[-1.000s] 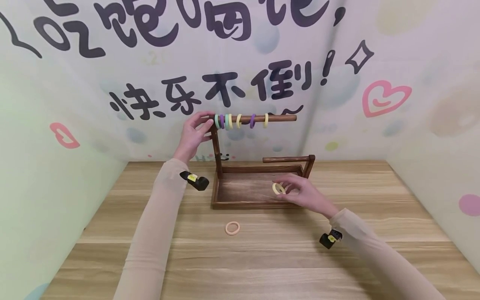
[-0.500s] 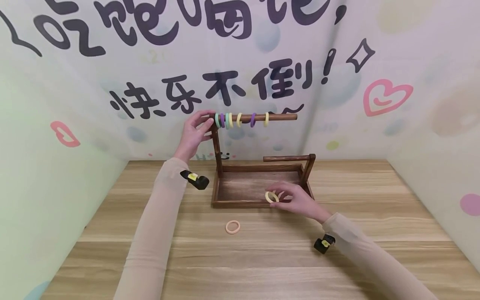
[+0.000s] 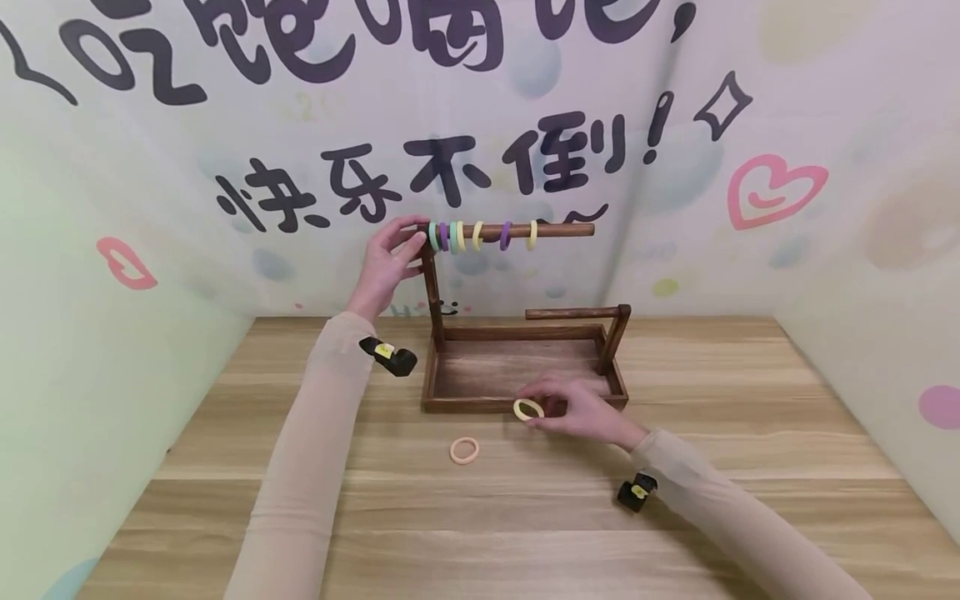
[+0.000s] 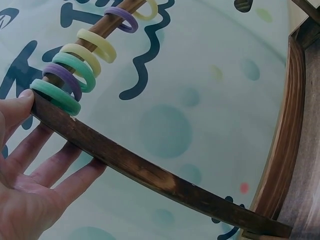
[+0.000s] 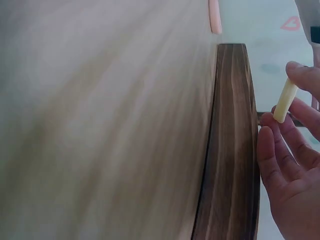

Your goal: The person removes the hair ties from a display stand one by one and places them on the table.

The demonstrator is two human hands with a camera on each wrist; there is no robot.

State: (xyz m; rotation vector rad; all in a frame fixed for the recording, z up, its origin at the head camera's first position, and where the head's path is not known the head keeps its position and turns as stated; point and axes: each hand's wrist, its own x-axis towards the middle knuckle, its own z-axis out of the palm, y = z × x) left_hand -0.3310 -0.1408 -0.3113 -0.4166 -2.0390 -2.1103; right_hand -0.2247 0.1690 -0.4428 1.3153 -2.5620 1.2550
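My left hand [image 3: 386,262] holds the top of the tall post [image 3: 432,296] of a dark wooden stand; in the left wrist view the thumb lies on the post's end and the fingers [image 4: 70,160] behind it. Several green, purple and pale yellow rings hang on the stand's long upper rod [image 3: 564,230], some bunched near the post, others spaced out. Between thumb and fingers, my right hand [image 3: 585,414] pinches a pale yellow ring [image 5: 285,102] just above the tray's front wall [image 3: 480,406]. A peach ring [image 3: 464,462] lies flat on the table in front of the tray.
A shorter, lower rod [image 3: 573,314] juts leftward from a post at the tray's right end, with no rings on it. Behind the wood-grain table [image 3: 300,467] stands a printed backdrop [image 3: 300,125].
My right hand has moved left and toward the front with the yellow ring, from over the tray to its front wall. The left hand keeps its hold on the post.
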